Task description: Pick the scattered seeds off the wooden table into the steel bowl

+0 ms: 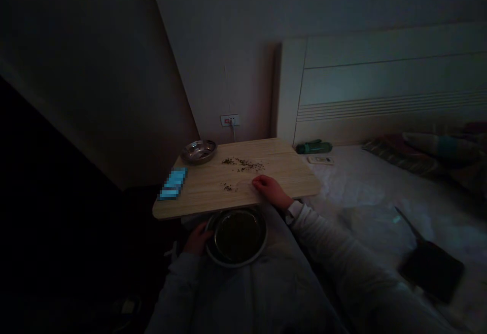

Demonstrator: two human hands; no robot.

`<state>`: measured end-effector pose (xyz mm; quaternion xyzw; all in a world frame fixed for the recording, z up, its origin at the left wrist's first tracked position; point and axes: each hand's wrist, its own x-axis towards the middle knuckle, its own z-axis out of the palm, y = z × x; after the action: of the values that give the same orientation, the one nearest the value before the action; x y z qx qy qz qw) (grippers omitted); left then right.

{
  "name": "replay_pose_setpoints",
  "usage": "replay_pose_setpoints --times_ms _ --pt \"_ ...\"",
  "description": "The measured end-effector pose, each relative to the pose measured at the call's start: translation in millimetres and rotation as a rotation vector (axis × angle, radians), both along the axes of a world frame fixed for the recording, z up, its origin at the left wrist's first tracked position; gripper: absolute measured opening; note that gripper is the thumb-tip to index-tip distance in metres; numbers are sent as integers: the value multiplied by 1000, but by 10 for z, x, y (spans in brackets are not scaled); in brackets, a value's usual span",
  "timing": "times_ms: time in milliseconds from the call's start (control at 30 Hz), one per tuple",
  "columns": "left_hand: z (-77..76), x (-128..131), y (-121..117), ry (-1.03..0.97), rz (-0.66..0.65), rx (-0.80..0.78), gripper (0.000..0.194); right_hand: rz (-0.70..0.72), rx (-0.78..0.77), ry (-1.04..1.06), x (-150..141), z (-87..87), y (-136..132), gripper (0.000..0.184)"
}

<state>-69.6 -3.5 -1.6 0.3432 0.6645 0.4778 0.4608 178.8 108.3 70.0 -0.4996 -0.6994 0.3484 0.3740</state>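
Observation:
My left hand (198,238) grips the left rim of a round metal basin (262,245) at my lap, just below the table's front edge. Its inside is dark, and I cannot make out the contents. Above the wooden tabletop (205,194), my right hand (269,188) has its fingers pinched together. Something faint and pale shows at the fingertips, too dim to name. A small cluster of dark grains (228,187) lies left of these fingers. Farther back, a larger scatter of small greenish grains (247,164) spreads over the wood.
A shiny metal bowl (199,152) stands at the table's back left corner, with a blurred-out phone-like screen (173,184) in front. On the bed at right lie a green bottle (314,147), a pale remote (320,160) and a dark flat object (431,270). A wall socket (230,120) holds a plug.

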Motion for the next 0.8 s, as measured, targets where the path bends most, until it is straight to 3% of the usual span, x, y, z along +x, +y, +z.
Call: replay_pose_setpoints --times_ms 233,433,633,800 --pt "-93 -4 14 -72 12 -19 29 14 2 -17 93 106 -29 14" --pt "2 84 -35 -10 -1 -39 21 -72 -170 254 279 151 -127 26" --pt "-73 100 -13 2 -7 9 25 -332 -167 545 284 -37 -443 33" --pt "-105 85 3 -27 -22 10 27 -315 -202 492 324 -155 -691 33"
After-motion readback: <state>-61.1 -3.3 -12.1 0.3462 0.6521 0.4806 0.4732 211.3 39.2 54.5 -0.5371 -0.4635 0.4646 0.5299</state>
